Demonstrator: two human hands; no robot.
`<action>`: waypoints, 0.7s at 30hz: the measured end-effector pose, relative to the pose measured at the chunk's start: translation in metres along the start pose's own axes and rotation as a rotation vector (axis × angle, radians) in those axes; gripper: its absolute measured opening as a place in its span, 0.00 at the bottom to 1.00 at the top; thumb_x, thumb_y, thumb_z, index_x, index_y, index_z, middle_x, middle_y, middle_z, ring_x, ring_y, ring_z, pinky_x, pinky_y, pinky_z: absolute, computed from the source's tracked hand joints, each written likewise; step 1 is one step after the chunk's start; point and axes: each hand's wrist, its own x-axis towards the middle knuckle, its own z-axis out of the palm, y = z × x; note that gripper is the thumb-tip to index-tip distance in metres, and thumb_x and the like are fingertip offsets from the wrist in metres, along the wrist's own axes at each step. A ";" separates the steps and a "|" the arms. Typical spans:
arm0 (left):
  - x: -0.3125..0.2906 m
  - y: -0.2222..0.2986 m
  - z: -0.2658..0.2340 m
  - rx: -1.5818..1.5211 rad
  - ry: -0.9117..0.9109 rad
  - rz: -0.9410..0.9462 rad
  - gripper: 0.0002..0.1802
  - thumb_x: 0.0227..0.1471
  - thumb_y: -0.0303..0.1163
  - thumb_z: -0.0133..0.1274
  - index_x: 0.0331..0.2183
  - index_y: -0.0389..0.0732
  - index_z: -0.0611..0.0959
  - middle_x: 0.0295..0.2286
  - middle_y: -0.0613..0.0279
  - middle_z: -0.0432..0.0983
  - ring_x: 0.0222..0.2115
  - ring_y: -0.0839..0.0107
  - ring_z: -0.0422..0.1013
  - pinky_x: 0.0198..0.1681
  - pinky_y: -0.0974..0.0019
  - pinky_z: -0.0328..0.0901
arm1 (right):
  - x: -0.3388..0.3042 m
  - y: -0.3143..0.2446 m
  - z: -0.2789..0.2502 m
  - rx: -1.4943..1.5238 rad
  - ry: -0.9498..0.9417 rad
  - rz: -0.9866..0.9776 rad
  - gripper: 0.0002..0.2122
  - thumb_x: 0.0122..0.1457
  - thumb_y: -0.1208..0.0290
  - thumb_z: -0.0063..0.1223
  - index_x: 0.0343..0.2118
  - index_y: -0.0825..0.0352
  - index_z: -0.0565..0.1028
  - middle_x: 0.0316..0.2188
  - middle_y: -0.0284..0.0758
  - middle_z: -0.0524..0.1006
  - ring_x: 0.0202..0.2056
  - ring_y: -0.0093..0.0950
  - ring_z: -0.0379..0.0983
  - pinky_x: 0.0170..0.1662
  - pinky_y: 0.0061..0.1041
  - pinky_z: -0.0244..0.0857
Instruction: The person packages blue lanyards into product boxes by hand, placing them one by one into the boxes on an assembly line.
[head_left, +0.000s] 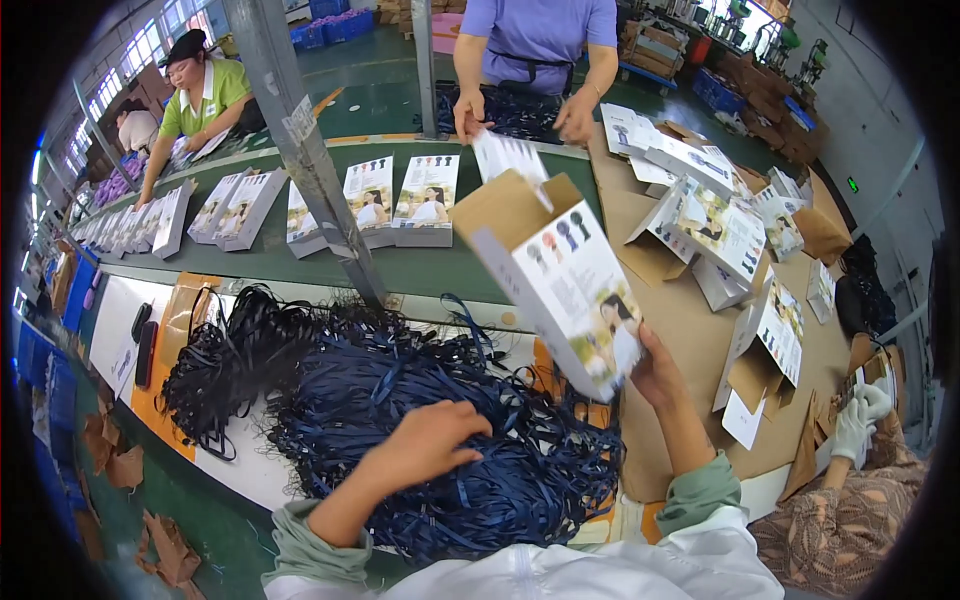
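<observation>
The left hand (pixel 432 445), loosely spread, is over the straps (pixel 365 395); right of them, the right hand (pixel 660 376) pinches an open box (pixel 568 295).

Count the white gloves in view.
2: one white glove at the far right, the other white glove just below and left of it. A co-worker in brown patterned clothing wears both. Others may be hidden.

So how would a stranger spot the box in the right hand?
Find the dark blue strap pile. Above and right of it, the right hand holds a white printed box. Unlike the boxes on the green belt, it tilts in mid-air, open end up.
</observation>
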 end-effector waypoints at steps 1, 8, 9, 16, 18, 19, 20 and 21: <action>-0.002 0.004 0.006 0.067 0.051 0.001 0.10 0.39 0.30 0.57 0.29 0.43 0.77 0.26 0.62 0.68 0.31 0.62 0.67 0.34 0.62 0.64 | 0.012 -0.001 0.000 0.029 -0.016 -0.030 0.23 0.56 0.56 0.47 0.49 0.67 0.66 0.46 0.35 0.71 0.46 0.27 0.69 0.50 0.29 0.62; -0.017 0.024 -0.003 0.065 0.361 -0.087 0.05 0.41 0.26 0.55 0.27 0.42 0.79 0.24 0.63 0.70 0.26 0.63 0.68 0.30 0.64 0.63 | 0.058 -0.021 0.015 0.116 0.099 -0.140 0.20 0.56 0.56 0.47 0.49 0.60 0.66 0.45 0.32 0.71 0.45 0.25 0.67 0.46 0.29 0.62; -0.018 0.026 -0.003 0.065 0.359 -0.087 0.05 0.41 0.26 0.55 0.27 0.42 0.79 0.24 0.63 0.70 0.26 0.63 0.68 0.30 0.64 0.63 | 0.068 -0.020 0.014 0.085 0.153 -0.171 0.21 0.56 0.55 0.48 0.49 0.60 0.66 0.43 0.32 0.71 0.43 0.25 0.67 0.45 0.28 0.63; -0.022 0.056 -0.015 0.126 0.470 -0.078 0.06 0.38 0.25 0.56 0.26 0.42 0.79 0.24 0.64 0.71 0.24 0.66 0.68 0.26 0.66 0.62 | 0.138 -0.024 0.001 -0.043 0.231 -0.150 0.22 0.53 0.54 0.52 0.46 0.63 0.69 0.40 0.36 0.69 0.38 0.27 0.67 0.41 0.28 0.64; -0.025 0.069 -0.027 0.107 0.473 -0.066 0.05 0.38 0.24 0.57 0.25 0.41 0.79 0.23 0.63 0.72 0.23 0.65 0.68 0.24 0.67 0.62 | 0.151 -0.025 -0.011 -0.935 0.351 -0.287 0.16 0.56 0.56 0.48 0.34 0.67 0.74 0.27 0.35 0.74 0.29 0.25 0.70 0.37 0.25 0.64; -0.025 0.075 -0.034 0.139 0.514 -0.054 0.05 0.37 0.24 0.57 0.24 0.41 0.79 0.22 0.62 0.72 0.22 0.65 0.68 0.24 0.66 0.62 | 0.151 -0.019 -0.021 -1.055 0.372 -0.706 0.16 0.56 0.58 0.47 0.33 0.69 0.75 0.22 0.35 0.74 0.27 0.23 0.71 0.35 0.20 0.63; -0.027 0.080 -0.040 0.175 0.557 -0.056 0.05 0.36 0.23 0.57 0.23 0.40 0.79 0.21 0.62 0.72 0.22 0.65 0.68 0.23 0.66 0.61 | 0.143 -0.017 -0.015 -1.049 0.364 -0.706 0.16 0.56 0.58 0.47 0.33 0.69 0.75 0.22 0.35 0.74 0.27 0.23 0.71 0.35 0.20 0.63; -0.029 0.084 -0.045 0.179 0.569 -0.077 0.06 0.36 0.22 0.57 0.24 0.40 0.80 0.22 0.62 0.72 0.22 0.64 0.68 0.24 0.67 0.62 | 0.126 -0.018 0.001 -1.065 0.233 -0.650 0.15 0.57 0.60 0.47 0.35 0.69 0.75 0.25 0.36 0.75 0.29 0.22 0.70 0.35 0.20 0.63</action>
